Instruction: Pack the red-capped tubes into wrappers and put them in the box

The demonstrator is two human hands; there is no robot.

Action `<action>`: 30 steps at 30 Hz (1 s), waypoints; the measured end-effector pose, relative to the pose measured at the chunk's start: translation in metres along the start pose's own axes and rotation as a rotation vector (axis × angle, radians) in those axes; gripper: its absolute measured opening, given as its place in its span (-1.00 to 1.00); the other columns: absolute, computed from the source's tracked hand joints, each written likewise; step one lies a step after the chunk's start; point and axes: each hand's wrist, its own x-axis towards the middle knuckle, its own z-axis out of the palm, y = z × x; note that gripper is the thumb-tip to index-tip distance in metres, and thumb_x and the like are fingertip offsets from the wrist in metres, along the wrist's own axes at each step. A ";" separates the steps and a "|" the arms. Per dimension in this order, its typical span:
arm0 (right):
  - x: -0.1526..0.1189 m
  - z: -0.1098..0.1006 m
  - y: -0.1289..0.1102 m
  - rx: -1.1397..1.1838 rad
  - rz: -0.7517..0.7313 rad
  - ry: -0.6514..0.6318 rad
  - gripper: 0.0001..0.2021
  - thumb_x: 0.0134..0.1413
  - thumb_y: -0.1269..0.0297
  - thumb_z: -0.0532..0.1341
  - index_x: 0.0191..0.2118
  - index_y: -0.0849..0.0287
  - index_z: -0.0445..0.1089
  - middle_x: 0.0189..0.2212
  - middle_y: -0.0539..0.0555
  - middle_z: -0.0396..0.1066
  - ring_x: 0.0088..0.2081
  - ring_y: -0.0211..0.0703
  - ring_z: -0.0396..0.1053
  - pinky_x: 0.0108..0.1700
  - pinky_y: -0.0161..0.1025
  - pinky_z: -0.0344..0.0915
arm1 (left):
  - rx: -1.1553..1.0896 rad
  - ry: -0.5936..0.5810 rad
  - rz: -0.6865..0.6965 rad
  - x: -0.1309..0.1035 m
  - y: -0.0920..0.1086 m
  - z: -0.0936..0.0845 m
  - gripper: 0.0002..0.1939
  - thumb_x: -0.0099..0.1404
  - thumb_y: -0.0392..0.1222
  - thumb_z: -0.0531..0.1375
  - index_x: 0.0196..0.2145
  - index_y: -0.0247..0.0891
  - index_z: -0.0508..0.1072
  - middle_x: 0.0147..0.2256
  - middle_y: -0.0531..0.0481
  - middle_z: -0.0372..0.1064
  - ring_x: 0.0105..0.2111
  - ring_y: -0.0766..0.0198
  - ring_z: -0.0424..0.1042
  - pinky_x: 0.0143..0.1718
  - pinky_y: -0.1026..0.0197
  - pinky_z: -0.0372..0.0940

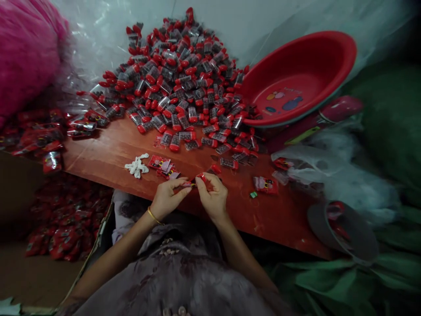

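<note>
Close to the table's front edge, my left hand (169,196) and my right hand (211,196) pinch a small red printed packet (190,183) between them. My fingers cover much of it, so its contents are hidden. Just beyond lie several flat red packets (162,164), and left of these a little heap of white twisted pieces (137,166). A small clear container with a red cap (229,163) rests past my right hand. Behind it rises a large pile of such red-capped containers (177,83), dark inside.
A red basin (305,66) leans tilted at the pile's right. Filled red packets (36,134) lie at the table's left end, more in a box (70,219) below. To the right are another red packet (265,184), clear plastic bags (329,171) and a grey bin (344,232).
</note>
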 end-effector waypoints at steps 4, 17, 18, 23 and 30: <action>0.002 -0.007 0.002 0.131 0.094 -0.103 -0.77 0.06 0.18 0.17 -0.18 0.15 0.36 -0.25 0.12 0.45 -0.22 -0.13 0.41 -0.12 -0.16 0.34 | 0.122 -0.035 0.035 -0.001 0.009 -0.010 -0.76 0.19 -0.10 0.13 -0.28 -0.30 0.49 -0.33 -0.04 0.49 -0.33 0.26 0.42 -0.24 0.24 0.28; -0.007 0.003 0.010 0.177 0.215 -0.074 -0.73 0.08 0.17 0.11 -0.55 0.14 0.38 -0.64 -0.03 0.36 -0.57 -0.25 0.30 -0.49 -0.32 0.27 | -0.244 0.007 -0.227 0.001 0.017 -0.003 -0.60 0.00 0.13 0.26 -0.41 -0.31 0.44 -0.44 -0.01 0.42 -0.48 0.31 0.40 -0.38 0.26 0.29; -0.008 0.007 0.010 0.146 0.201 -0.030 -0.74 0.09 0.18 0.11 -0.53 0.13 0.38 -0.62 -0.02 0.37 -0.54 -0.24 0.31 -0.46 -0.30 0.29 | -0.303 0.003 -0.294 -0.001 0.014 0.003 -0.57 -0.05 0.14 0.28 -0.42 -0.32 0.44 -0.46 -0.01 0.42 -0.50 0.31 0.41 -0.40 0.27 0.29; -0.009 0.020 0.006 0.083 0.125 -0.001 -0.80 0.13 0.20 0.08 -0.41 0.10 0.38 -0.50 0.03 0.43 -0.44 -0.17 0.37 -0.35 -0.24 0.32 | -0.429 0.254 -0.341 -0.001 0.008 0.020 -0.60 -0.13 0.06 0.35 -0.46 -0.34 0.47 -0.51 0.05 0.43 -0.54 0.39 0.37 -0.43 0.32 0.30; -0.004 -0.004 0.023 -0.016 0.135 -0.047 -0.67 0.22 0.15 -0.03 -0.50 0.12 0.29 -0.57 0.00 0.33 -0.48 -0.20 0.32 -0.36 -0.25 0.26 | -0.495 0.302 -0.414 0.014 0.012 0.010 -0.59 -0.28 -0.02 0.42 -0.51 -0.38 0.49 -0.57 0.06 0.43 -0.62 0.44 0.33 -0.51 0.34 0.29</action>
